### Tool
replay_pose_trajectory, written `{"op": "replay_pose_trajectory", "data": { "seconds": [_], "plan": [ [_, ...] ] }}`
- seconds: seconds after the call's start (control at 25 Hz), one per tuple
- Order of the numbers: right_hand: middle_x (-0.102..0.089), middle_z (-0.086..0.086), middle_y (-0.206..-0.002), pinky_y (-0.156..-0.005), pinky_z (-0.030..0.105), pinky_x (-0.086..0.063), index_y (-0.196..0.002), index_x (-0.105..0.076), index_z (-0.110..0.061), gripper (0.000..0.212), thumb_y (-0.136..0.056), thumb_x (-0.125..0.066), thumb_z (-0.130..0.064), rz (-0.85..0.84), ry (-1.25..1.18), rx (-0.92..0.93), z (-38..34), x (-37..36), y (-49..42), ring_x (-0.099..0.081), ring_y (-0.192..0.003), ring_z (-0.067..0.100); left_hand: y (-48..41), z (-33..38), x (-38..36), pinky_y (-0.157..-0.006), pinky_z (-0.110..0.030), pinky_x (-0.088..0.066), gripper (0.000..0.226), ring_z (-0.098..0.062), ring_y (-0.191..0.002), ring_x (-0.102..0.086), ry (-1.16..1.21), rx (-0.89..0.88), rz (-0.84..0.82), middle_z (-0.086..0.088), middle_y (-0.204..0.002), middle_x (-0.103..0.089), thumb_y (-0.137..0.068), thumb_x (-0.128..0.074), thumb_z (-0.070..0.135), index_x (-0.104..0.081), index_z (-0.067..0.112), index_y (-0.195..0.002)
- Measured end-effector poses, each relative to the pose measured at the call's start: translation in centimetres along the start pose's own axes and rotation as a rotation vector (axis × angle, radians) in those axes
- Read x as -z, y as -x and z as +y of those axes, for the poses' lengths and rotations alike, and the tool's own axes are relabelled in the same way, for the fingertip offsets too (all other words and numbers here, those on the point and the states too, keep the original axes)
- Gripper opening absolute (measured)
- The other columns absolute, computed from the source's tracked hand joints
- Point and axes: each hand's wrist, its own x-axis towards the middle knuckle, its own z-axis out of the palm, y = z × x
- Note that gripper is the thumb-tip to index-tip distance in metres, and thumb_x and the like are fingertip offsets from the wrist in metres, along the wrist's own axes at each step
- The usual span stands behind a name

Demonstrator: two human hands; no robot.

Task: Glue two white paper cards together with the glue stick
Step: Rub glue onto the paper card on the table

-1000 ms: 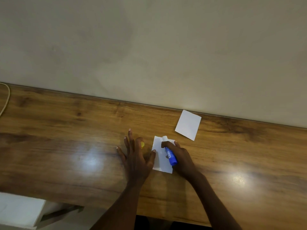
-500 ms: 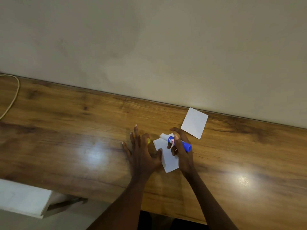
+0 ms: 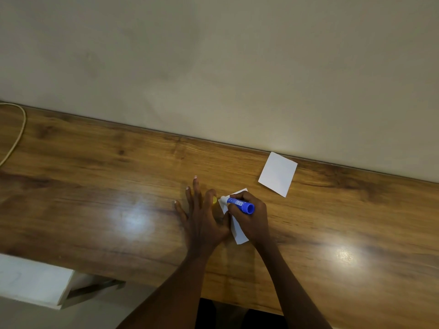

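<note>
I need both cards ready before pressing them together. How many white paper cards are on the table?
2. One card lies between the hands, partly covered by the right hand holding the glue stick. The other card lies alone near the wall.

We see bare wooden desk (image 3: 99, 198) open to the left of our flat left hand (image 3: 202, 219); right of the right hand (image 3: 251, 217) gripping the glue stick (image 3: 240, 204) the desk also lies free; the second card (image 3: 278, 174) sits beyond that grip, against the wall (image 3: 213, 67); a cord (image 3: 17, 136) edges the far left.
</note>
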Motion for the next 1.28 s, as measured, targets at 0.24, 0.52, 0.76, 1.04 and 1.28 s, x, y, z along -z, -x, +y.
{"op": "replay_pose_trajectory", "data": {
  "seconds": [0.24, 0.52, 0.76, 1.04, 1.28],
  "plan": [
    [-0.06, 0.002, -0.083, -0.062, 0.013, -0.042, -0.088, -0.06, -0.001, 0.036, -0.067, -0.054, -0.029, 0.149, -0.003, -0.03, 0.6, 2.0, -0.7, -0.054, -0.063, 0.01, -0.1, 0.2, -0.1, -0.109, -0.061, -0.004, 0.059, -0.035, -0.14, -0.012, -0.039, 0.014, 0.026, -0.012, -0.153, -0.015, -0.067, -0.058, 0.049, -0.047, 0.021, -0.117],
    [-0.067, 0.015, -0.095, -0.068, 0.022, -0.049, -0.099, -0.058, -0.003, 0.023, -0.079, -0.063, -0.013, 0.208, 0.071, -0.06, 1.2, 2.6, -0.8, -0.055, -0.071, 0.017, -0.1, 0.0, -0.2, -0.109, -0.06, -0.001, 0.057, -0.035, -0.141, -0.011, -0.039, 0.021, 0.035, -0.01, -0.154, -0.015, -0.066, -0.057, 0.05, -0.047, 0.023, -0.115],
    [-0.067, 0.015, -0.108, -0.078, 0.033, -0.048, -0.115, -0.055, -0.01, 0.043, -0.074, -0.069, -0.009, 0.267, 0.34, -0.074, 0.9, -0.6, 4.3, -0.061, -0.088, 0.027, -0.1, 0.1, -0.2, -0.11, -0.06, -0.002, 0.059, -0.034, -0.141, -0.009, -0.054, 0.016, 0.016, -0.011, -0.154, -0.013, -0.069, -0.061, 0.049, -0.045, 0.022, -0.119],
    [-0.043, 0.006, -0.141, -0.111, 0.04, 0.002, -0.124, -0.044, -0.023, 0.049, -0.079, -0.062, -0.011, -0.132, 0.478, -0.017, 1.4, 0.6, 2.4, -0.025, -0.136, 0.028, 0.0, 0.2, 0.2, -0.111, -0.059, -0.003, 0.059, -0.032, -0.141, -0.009, 0.004, 0.039, 0.024, -0.01, -0.154, -0.013, -0.072, -0.046, 0.051, -0.044, 0.018, -0.122],
    [-0.038, 0.005, -0.144, -0.113, 0.052, -0.016, -0.116, -0.048, -0.026, 0.039, -0.082, -0.058, -0.01, -0.621, 0.588, 0.127, 1.5, 4.8, -2.0, -0.012, -0.139, 0.032, -0.1, 0.1, 0.0, -0.109, -0.061, -0.008, 0.058, -0.035, -0.14, -0.015, -0.036, 0.038, 0.017, -0.013, -0.153, -0.016, -0.07, -0.065, 0.041, -0.046, 0.016, -0.12]
  ]
}}
